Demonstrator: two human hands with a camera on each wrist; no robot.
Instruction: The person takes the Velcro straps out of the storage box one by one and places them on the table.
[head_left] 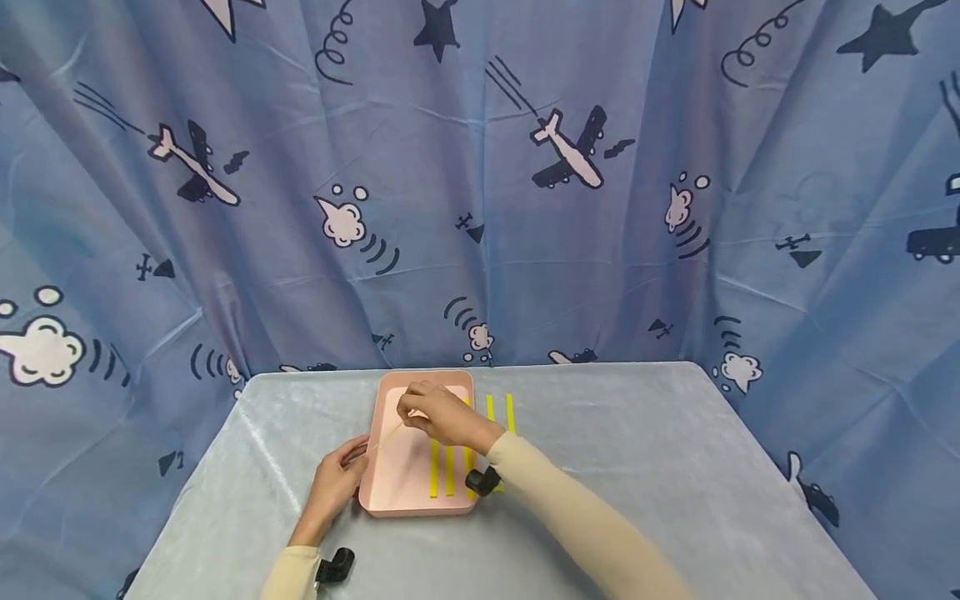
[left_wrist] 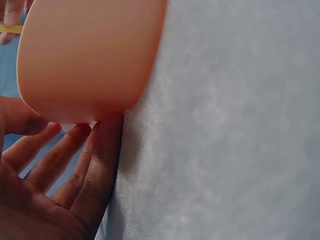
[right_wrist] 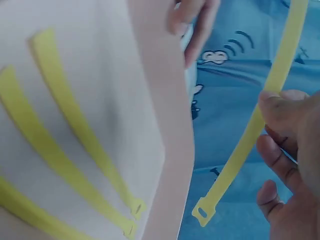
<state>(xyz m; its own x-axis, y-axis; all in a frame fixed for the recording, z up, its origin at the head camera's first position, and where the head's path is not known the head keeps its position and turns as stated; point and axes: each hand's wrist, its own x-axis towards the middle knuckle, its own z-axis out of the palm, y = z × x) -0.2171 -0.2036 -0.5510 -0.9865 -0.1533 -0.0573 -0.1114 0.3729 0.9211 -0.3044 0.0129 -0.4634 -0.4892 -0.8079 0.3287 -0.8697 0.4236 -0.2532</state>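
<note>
My right hand is above the pink tray. Its thumb and index finger pinch a yellow hook-and-loop cable tie. The slotted end of this tie hangs down in the right wrist view. Beside the tray's left wall is my left hand, its loosely extended fingertips against the outside of the wall in the left wrist view. Several more yellow cable ties lie side by side in the right part of the tray, partly hidden by my right forearm.
Two further yellow strips lie on the table just right of the tray. A light grey-blue cloth covers the table. Behind it hangs a blue patterned curtain. Black wrist cameras sit on both wrists.
</note>
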